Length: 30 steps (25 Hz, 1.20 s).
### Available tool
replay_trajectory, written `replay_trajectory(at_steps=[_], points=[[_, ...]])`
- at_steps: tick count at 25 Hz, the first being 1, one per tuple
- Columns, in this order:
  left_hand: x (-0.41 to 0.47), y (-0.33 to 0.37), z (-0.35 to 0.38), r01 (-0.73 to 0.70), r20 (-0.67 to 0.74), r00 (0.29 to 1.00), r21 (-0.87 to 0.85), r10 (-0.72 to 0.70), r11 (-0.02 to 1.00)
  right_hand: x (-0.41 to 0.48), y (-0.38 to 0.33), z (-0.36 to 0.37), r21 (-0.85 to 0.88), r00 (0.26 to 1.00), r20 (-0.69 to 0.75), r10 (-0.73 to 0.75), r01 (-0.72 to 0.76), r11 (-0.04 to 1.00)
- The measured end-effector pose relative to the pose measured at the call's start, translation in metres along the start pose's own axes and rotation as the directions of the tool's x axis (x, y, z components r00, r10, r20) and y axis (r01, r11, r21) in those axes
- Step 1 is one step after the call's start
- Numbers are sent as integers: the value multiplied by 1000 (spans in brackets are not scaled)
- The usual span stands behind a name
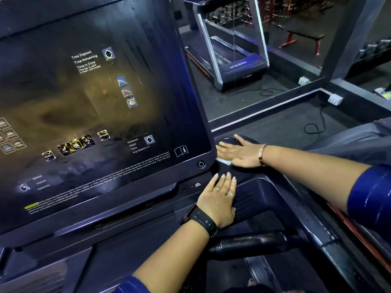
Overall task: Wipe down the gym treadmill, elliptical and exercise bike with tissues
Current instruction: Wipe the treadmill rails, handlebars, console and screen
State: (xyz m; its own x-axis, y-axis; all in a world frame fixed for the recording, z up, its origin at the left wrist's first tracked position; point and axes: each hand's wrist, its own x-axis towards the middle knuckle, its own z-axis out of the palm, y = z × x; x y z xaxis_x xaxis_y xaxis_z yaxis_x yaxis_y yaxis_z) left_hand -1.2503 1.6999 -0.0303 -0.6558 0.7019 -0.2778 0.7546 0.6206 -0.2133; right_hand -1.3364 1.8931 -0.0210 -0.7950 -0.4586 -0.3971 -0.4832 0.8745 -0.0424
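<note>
A large dark console panel [101,106] with printed buttons and text fills the left of the head view. My right hand [241,152] lies flat with straight fingers on the dark housing just right of the panel's lower corner, pressing a pale tissue [224,161] that shows under the palm. My left hand [220,197] rests flat, fingers straight, on the housing below that corner, beside a vented tray [254,199]. A black wristband sits on my left wrist, a bracelet on my right.
A black handlebar grip [249,244] runs below my left hand. A mirror [275,60] ahead reflects a treadmill and a red-legged bench. A black cable [317,123] trails on the dark floor from a white wall socket [335,99].
</note>
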Motion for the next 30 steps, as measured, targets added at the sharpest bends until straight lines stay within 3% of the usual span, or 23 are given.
replay_trajectory(at_steps=[3,8,13,15,23,27,30], points=[[2,0,-2,2,14,1000,1,-2,1000,16,6,-5,22,968,-114,222,-221,975],[5,3,-3,38,37,999,-10,-37,999,34,-40,-2,-38,979,-205,6,-15,999],[18,10,-8,104,68,992,-14,-103,995,17,10,14,130,909,-210,360,-339,932],[25,12,-9,124,63,990,-26,-122,992,1,20,25,239,880,-206,428,-379,894],[62,16,-5,206,-3,976,-333,-220,920,-95,-23,77,232,905,-209,369,-321,918],[84,10,-5,222,-38,966,-395,-257,892,-126,-32,92,87,929,-275,247,-232,969],[94,9,-1,237,-48,959,-410,-280,881,-115,-19,86,178,917,-269,296,-254,951]])
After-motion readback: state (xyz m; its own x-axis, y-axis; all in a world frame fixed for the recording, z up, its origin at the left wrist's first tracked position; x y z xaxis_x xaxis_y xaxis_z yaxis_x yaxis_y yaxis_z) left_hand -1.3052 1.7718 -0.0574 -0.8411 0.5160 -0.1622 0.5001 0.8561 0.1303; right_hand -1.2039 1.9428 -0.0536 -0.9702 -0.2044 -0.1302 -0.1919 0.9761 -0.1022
